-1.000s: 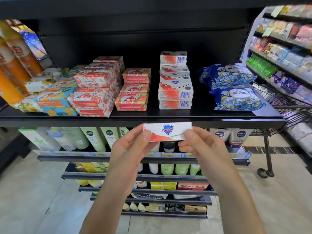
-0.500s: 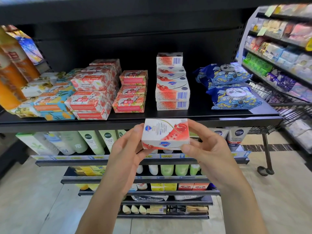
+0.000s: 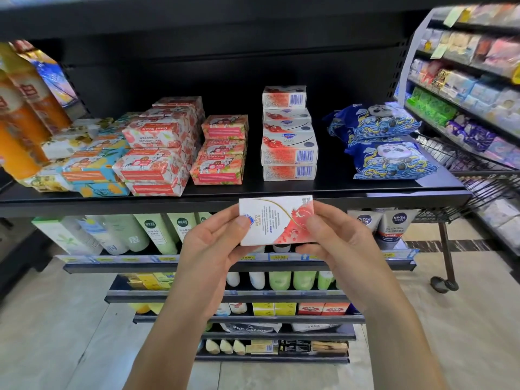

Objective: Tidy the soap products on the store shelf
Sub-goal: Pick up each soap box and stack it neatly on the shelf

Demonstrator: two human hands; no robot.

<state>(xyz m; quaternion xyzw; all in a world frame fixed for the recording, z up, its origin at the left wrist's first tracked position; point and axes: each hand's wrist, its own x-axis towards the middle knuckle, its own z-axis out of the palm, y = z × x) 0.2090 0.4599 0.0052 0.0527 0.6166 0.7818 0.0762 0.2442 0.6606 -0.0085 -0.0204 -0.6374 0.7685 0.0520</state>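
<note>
I hold a white and red soap box (image 3: 277, 220) in front of the black shelf's front edge (image 3: 112, 205). My left hand (image 3: 216, 243) pinches its left end and my right hand (image 3: 332, 240) pinches its right end, its broad printed face towards me. On the shelf behind stands a stack of matching white and red soap boxes (image 3: 288, 136). Left of that stack are piles of red floral soap boxes (image 3: 221, 150) and larger red patterned soap packs (image 3: 157, 153), with blue and yellow soap packs (image 3: 90, 167) further left.
Blue panda-print packs (image 3: 385, 142) lie at the shelf's right end. Orange bottles (image 3: 22, 108) lean at the far left. Lower shelves hold tubes and bottles (image 3: 157, 232). A second shelving unit (image 3: 464, 80) and a wire rack (image 3: 478, 187) stand to the right.
Both hands have turned the soap box from its narrow side to its broad printed face. The hands stayed at about the same spot before the shelf edge.
</note>
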